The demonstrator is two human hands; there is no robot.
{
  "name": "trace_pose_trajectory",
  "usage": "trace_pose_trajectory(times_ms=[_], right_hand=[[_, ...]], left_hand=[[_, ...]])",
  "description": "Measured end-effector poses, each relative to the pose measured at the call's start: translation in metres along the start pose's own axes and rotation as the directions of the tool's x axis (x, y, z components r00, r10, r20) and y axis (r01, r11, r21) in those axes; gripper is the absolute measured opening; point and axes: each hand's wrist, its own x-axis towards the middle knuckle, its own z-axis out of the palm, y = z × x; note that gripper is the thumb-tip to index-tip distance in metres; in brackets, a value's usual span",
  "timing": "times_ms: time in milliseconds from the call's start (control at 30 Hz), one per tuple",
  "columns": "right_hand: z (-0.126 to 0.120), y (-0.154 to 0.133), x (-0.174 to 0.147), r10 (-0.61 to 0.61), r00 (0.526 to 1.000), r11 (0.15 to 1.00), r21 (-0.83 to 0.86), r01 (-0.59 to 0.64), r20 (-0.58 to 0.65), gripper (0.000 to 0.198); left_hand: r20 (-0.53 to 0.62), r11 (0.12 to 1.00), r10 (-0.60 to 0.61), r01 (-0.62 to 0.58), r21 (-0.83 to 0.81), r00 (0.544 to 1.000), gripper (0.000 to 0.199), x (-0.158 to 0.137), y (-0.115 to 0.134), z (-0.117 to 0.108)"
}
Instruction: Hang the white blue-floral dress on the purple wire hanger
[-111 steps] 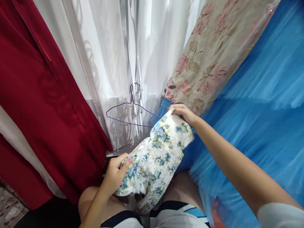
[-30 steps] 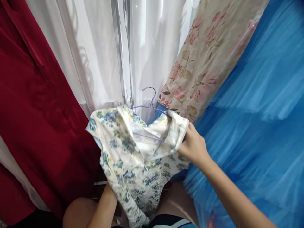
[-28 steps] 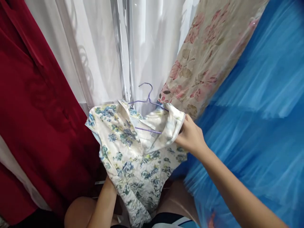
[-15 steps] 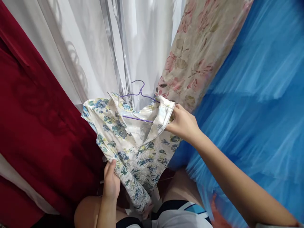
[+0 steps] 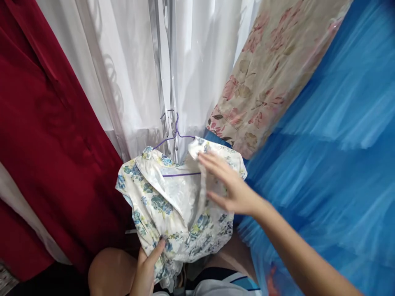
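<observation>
A white top or dress with blue and yellow flowers (image 5: 160,203) hangs on a thin purple hanger (image 5: 182,174); its lower part is bunched near my lap. My left hand (image 5: 148,263) grips the cloth at the lower left side, thumb on the front. Over the right side of the V-neckline, my right hand (image 5: 233,189) is slightly blurred, with fingers stretched and thumb apart. Its fingertips are at the neckline edge near the shoulder. The hanger's hook (image 5: 177,121) stands up above the collar, in front of white ribbon-like strips (image 5: 166,74).
White cloth (image 5: 200,53) hangs behind the garment. Deep red fabric (image 5: 61,135) fills the left side. To the right hang a beige cloth with pink flowers (image 5: 259,86) and layered blue tulle (image 5: 333,164). My bare knee (image 5: 111,271) shows below.
My right hand has let go of the right neckline edge and moved left over the front with fingers spread. The right shoulder now lies spread out. My left hand still grips the cloth, lower in view.
</observation>
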Motion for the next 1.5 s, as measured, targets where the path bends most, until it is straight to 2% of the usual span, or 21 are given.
trace_pose_trajectory(times_ms=[33,67,100,133,167,200,233,300,333,367,433,633,800,867,967,1133,1300,1367,1433,1467,1500], right_hand=[[0.012,-0.013,-0.016,-0.034,0.999,0.978,0.205,0.033,0.002,0.076],[0.025,-0.027,-0.032,-0.011,1.0,0.914,0.405,0.01,0.0,0.086],[0.039,-0.039,-0.048,-0.054,0.998,0.825,0.564,0.031,0.024,0.09],[0.052,-0.049,-0.062,-0.116,0.993,0.732,0.677,0.081,0.007,0.077],[0.064,-0.055,-0.074,-0.045,0.997,0.67,0.738,0.078,-0.065,0.062],[0.075,-0.059,-0.084,0.079,0.991,0.64,0.768,0.031,-0.106,0.048],[0.085,-0.059,-0.091,0.239,0.964,0.618,0.784,-0.062,-0.112,0.036],[0.103,-0.054,-0.099,0.543,0.84,0.543,0.771,-0.332,-0.021,0.024],[0.11,-0.051,-0.1,0.631,0.774,0.488,0.747,-0.451,0.055,0.022],[0.117,-0.047,-0.099,0.673,0.729,0.441,0.722,-0.533,0.126,0.022],[0.128,-0.041,-0.096,0.686,0.697,0.389,0.705,-0.593,0.207,0.026],[0.144,-0.034,-0.085,0.654,0.711,0.354,0.726,-0.589,0.258,0.033],[0.155,-0.032,-0.09,0.696,0.671,0.249,0.792,-0.558,0.254,0.03],[0.157,-0.035,-0.09,0.696,0.673,0.233,0.809,-0.54,0.249,0.029],[0.155,-0.04,-0.087,0.666,0.695,0.231,0.81,-0.539,0.272,0.028],[0.144,-0.042,-0.084,0.656,0.696,0.281,0.761,-0.585,0.292,0.029],[0.14,-0.043,-0.092,0.638,0.682,0.21,0.771,-0.601,0.357,0.028],[0.14,-0.045,-0.095,0.629,0.687,0.201,0.777,-0.596,0.364,0.024],[0.141,-0.048,-0.097,0.625,0.69,0.203,0.777,-0.596,0.366,0.022],[0.142,-0.05,-0.098,0.626,0.689,0.207,0.773,-0.599,0.366,0.022],[0.142,-0.051,-0.098,0.626,0.689,0.217,0.766,-0.605,0.366,0.022]], left_hand=[[-0.012,1.0,0.0,0.0,0.0,1.0,0.07,-0.003,-0.003,-0.001],[-0.017,1.0,0.006,-0.006,0.001,1.0,0.072,-0.004,-0.005,-0.001],[-0.015,1.0,0.016,-0.016,0.005,1.0,0.074,-0.005,-0.006,-0.001],[-0.01,1.0,0.027,-0.027,0.014,1.0,0.076,-0.005,-0.006,-0.002],[-0.002,0.999,0.04,-0.04,0.029,0.999,0.076,-0.004,-0.007,-0.002],[0.003,0.997,0.054,-0.054,0.05,0.999,0.076,-0.003,-0.007,-0.002],[0.003,0.995,0.069,-0.069,0.075,0.998,0.075,-0.003,-0.006,-0.001],[-0.003,0.986,0.096,-0.094,0.134,0.995,0.073,-0.004,-0.006,0.001],[0.0,0.98,0.114,-0.112,0.164,0.993,0.072,-0.005,-0.007,0.003],[0.008,0.972,0.138,-0.137,0.19,0.99,0.072,-0.007,-0.007,0.006],[0.018,0.952,0.187,-0.185,0.244,0.982,0.071,-0.01,-0.009,0.011],[-0.017,0.933,0.219,-0.204,0.295,0.976,0.065,-0.016,-0.005,0.018],[0.003,0.915,0.237,-0.225,0.334,0.971,0.066,-0.017,0.004,0.01],[0.016,0.925,0.245,-0.238,0.297,0.97,0.072,-0.017,0.004,0.006],[0.042,0.946,0.22,-0.223,0.235,0.975,0.079,-0.017,-0.002,0.002],[0.108,0.949,0.174,-0.196,0.246,0.979,0.072,-0.017,-0.012,-0.001],[0.066,0.918,0.219,-0.229,0.324,0.973,0.066,-0.007,-0.003,-0.007],[0.031,0.852,0.374,-0.356,0.383,0.927,0.068,-0.002,0.006,-0.01],[-0.008,0.718,0.584,-0.512,0.472,0.812,0.071,0.0,0.013,-0.01],[0.005,0.649,0.648,-0.556,0.52,0.762,0.068,0.0,0.014,-0.008],[0.057,0.599,0.665,-0.577,0.555,0.745,0.06,-0.002,0.015,-0.004]])
